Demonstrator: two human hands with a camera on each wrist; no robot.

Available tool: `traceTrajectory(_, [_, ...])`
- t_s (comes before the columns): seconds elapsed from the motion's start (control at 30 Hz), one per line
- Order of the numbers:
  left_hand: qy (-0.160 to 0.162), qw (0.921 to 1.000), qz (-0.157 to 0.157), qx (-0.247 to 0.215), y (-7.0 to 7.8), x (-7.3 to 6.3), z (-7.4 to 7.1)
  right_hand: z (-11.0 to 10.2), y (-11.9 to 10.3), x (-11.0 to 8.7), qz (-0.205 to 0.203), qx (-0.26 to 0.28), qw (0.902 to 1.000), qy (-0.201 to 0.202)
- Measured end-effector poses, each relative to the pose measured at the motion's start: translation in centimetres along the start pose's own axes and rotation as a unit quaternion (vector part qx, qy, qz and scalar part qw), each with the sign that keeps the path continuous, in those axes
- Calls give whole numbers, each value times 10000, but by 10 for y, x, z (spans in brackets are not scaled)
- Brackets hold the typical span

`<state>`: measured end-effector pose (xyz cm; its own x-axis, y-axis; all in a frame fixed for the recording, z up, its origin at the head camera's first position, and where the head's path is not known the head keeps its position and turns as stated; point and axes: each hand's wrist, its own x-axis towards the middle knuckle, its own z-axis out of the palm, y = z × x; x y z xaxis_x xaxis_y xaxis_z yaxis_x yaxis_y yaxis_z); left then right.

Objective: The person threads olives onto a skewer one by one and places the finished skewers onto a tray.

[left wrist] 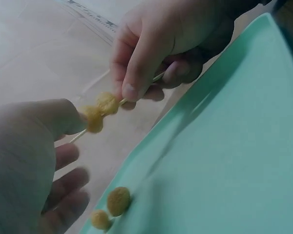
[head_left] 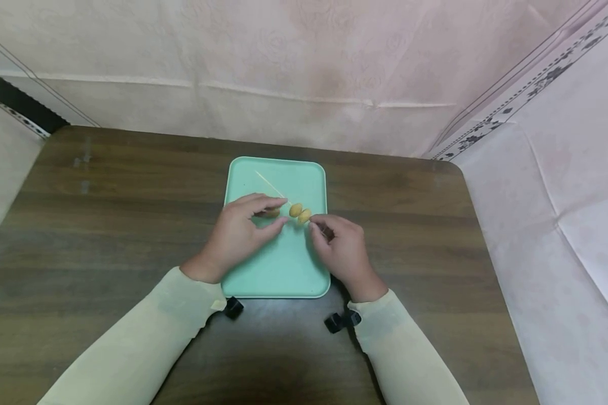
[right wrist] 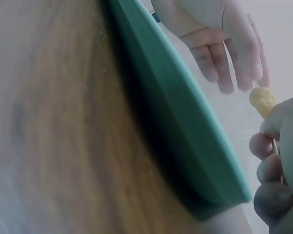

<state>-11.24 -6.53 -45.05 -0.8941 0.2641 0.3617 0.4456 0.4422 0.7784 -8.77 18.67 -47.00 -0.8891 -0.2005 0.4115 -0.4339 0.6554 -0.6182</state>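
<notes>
A thin wooden skewer carries two yellow-brown balls, side by side and touching, above a mint-green tray. My right hand pinches the skewer just beside the balls, thumb against curled fingers. Across from it, my left hand is spread around the skewer's other side, with thumb and forefinger apart. In the left wrist view the left thumb overlaps the nearer ball; whether it touches is unclear. Two loose balls lie on the tray in that view.
The tray lies on a dark wooden table. Pale patterned cloth hangs behind the table and along its right side. A black wrist device is strapped at the left cuff, another at the right.
</notes>
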Motion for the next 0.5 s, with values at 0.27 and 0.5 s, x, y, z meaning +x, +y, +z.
traceTrajectory(0.27, [-672,9857,-1242,924,-3,13,-42,-8,0,5,403,82,9990,150])
traceTrajectory(0.5, [-1823,9442,-1883,1994,-6,14,-59,-22,0,11,940,354,9949,-23])
